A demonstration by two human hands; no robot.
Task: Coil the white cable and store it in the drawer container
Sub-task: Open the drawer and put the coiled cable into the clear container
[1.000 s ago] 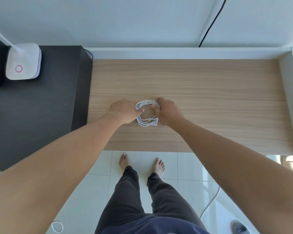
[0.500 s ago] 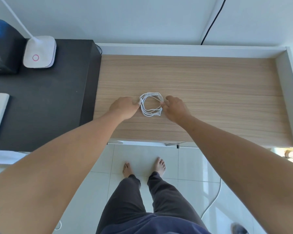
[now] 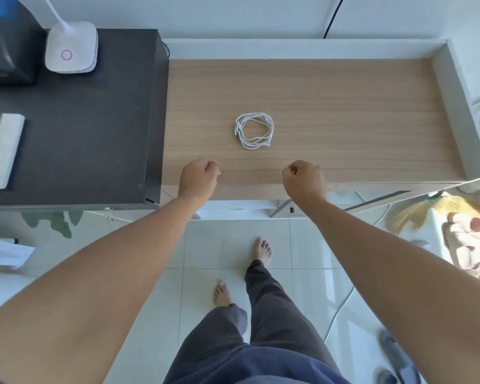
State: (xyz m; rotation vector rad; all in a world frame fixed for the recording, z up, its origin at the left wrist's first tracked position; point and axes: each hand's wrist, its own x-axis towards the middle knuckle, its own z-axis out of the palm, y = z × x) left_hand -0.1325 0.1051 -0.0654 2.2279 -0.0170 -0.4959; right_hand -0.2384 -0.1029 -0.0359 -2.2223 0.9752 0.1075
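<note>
The white cable (image 3: pixel 254 130) lies coiled in a loose ring on the wooden floor of the white-rimmed drawer container (image 3: pixel 455 106), near its middle. Neither hand touches it. My left hand (image 3: pixel 198 180) hovers over the container's near edge, below and left of the coil, its fingers curled into a fist with nothing in it. My right hand (image 3: pixel 305 181) is level with it, below and right of the coil, also curled and holding nothing.
A black cabinet top (image 3: pixel 81 120) adjoins the container on the left, carrying a white lamp base (image 3: pixel 71 47), a white remote (image 3: pixel 3 151) and a dark box (image 3: pixel 6 42). Another white cord (image 3: pixel 341 309) trails across the tiled floor by my feet.
Both hands have let go of the coil and pulled back toward me to the near edge, curling into fists. The coil stays where it was laid. The view has shifted back.
</note>
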